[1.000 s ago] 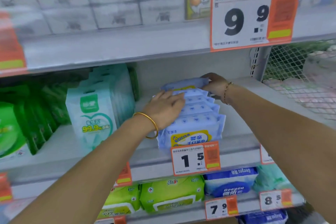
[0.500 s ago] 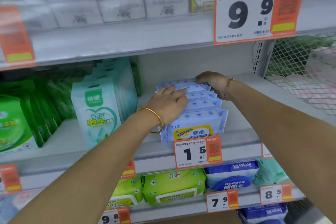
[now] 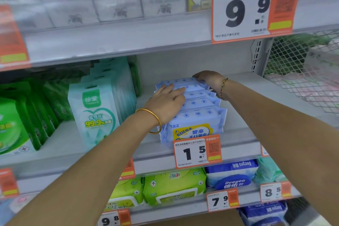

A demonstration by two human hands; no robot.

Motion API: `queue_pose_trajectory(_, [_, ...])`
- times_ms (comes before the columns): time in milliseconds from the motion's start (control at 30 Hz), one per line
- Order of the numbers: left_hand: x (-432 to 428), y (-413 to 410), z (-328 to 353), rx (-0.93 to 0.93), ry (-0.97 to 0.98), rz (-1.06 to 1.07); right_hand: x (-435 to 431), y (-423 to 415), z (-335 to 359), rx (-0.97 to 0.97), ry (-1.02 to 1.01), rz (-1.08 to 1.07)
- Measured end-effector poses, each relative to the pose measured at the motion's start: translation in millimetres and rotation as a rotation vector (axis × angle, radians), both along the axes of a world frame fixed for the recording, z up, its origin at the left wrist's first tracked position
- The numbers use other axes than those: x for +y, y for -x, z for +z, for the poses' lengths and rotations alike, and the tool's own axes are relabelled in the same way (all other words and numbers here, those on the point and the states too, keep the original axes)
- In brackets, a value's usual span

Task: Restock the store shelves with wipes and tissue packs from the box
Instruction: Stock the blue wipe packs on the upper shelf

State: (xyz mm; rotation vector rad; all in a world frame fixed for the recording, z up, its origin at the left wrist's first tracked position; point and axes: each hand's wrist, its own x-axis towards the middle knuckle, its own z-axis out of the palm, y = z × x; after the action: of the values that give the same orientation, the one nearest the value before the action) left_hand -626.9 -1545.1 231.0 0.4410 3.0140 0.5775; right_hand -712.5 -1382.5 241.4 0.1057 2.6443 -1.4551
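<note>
Right now the wipe packs (image 3: 194, 113), pale blue, stand in a front-to-back row on the shelf (image 3: 62, 137), directly above & behind the 1.5 price tag (image 3: 197, 151). The front pack sits just behind the tag's top edge. L hand (image 3: 165, 104) lies palm-down on top of the row, fingers (image 3: 177, 89) straight & close together, tips reaching approx the 2nd pack from the back. It pinches nothing, just rests on the pack tops. R hand (image 3: 209, 80) is at the end of the row farthest from the tag, fingers (image 3: 198, 76) curled over the top edge of the rearmost pack, gripping it; thumb can't be made out. Gold bangle (image 3: 154, 121) on L wrist, up-left of the tag; thin bracelet (image 3: 222, 88) on R wrist. Teal packs (image 3: 99, 115) stand left of the tag on the same shelf, green packs (image 3: 11, 124) further left.
</note>
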Motion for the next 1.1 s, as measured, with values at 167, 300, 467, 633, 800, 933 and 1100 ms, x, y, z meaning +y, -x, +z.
queue_pose_trajectory(167, [-3.3,9.1,-6.5,0.016,-0.009,-0.009,5.3,-1.4,-3.2,0.031,0.015,-0.038])
queue_pose_trajectory(300, [-1.9,3.0,-3.4,0.089,-0.161,0.034,13.0,-17.1,0.1,0.086,0.044,0.004])
queue_pose_trajectory(467, [-6.8,-40.6,7.0,0.419,-0.411,-0.025,21.5,-73.6,5.4,0.521,0.185,-0.166])
queue_pose_trajectory(633, [-25.2,-151.4,-51.8,0.704,-0.454,-0.132,8.8,-226.6,-38.1,0.829,0.313,-0.078])
queue_pose_trajectory(800, [-67.0,-216.6,-188.4,0.434,-0.204,-0.172,-26.7,-312.0,-151.0,0.482,0.197,0.177])
queue_pose_trajectory(933, [-93.7,-213.6,-279.8,-0.055,-0.031,-0.042,-42.9,-313.3,-243.2,0.143,-0.12,0.389])
queue_pose_trajectory(1100, [-99.4,-195.8,-360.2,-0.489,0.162,0.077,-43.2,-313.2,-306.2,-0.093,-0.344,0.475])
